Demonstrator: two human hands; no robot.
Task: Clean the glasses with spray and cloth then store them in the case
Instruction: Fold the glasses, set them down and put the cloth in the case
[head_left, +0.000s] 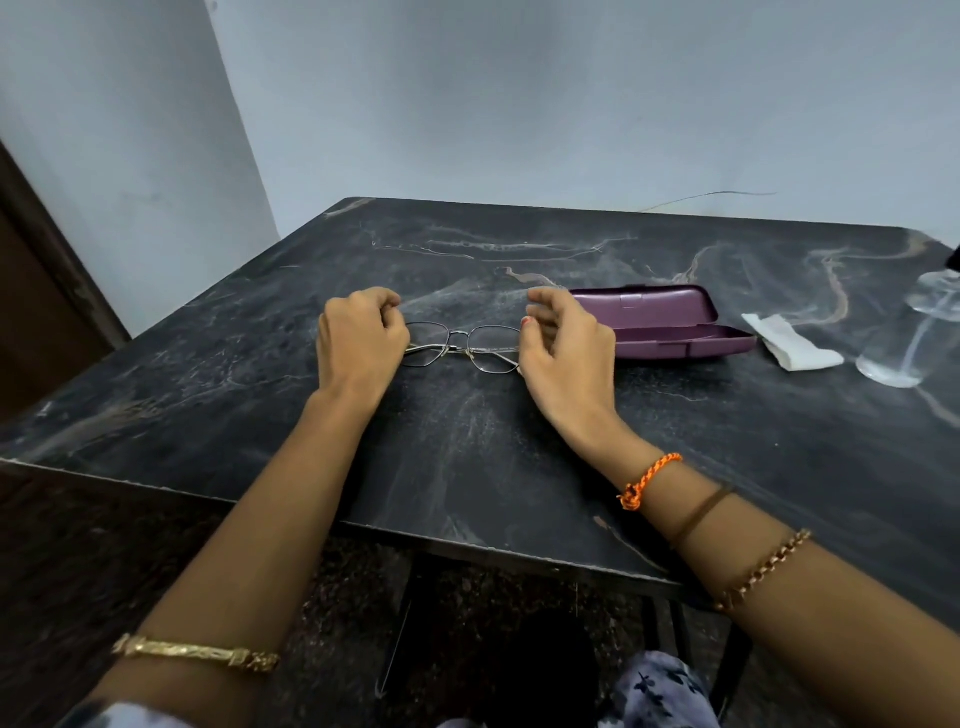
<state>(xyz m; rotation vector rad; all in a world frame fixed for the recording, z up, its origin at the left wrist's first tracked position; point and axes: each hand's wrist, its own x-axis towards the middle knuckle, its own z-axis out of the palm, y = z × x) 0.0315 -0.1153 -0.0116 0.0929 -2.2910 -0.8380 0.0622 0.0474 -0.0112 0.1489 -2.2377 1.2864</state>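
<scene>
Thin metal-framed glasses (462, 347) lie on the dark marble table (467, 457), lenses facing me. My left hand (361, 343) has its fingers curled at the frame's left end and covers that corner. At the frame's right end my right hand (566, 348) curls its fingers, hiding that hinge. An open purple case (670, 322) lies just right of my right hand. Further right lie a folded white cloth (792, 343) and a clear spray bottle (914, 332).
The table's near edge (363, 525) runs diagonally under my forearms. A pale wall stands close behind the table, and a dark door frame (47, 291) is at the far left. The bottle sits near the table's right edge.
</scene>
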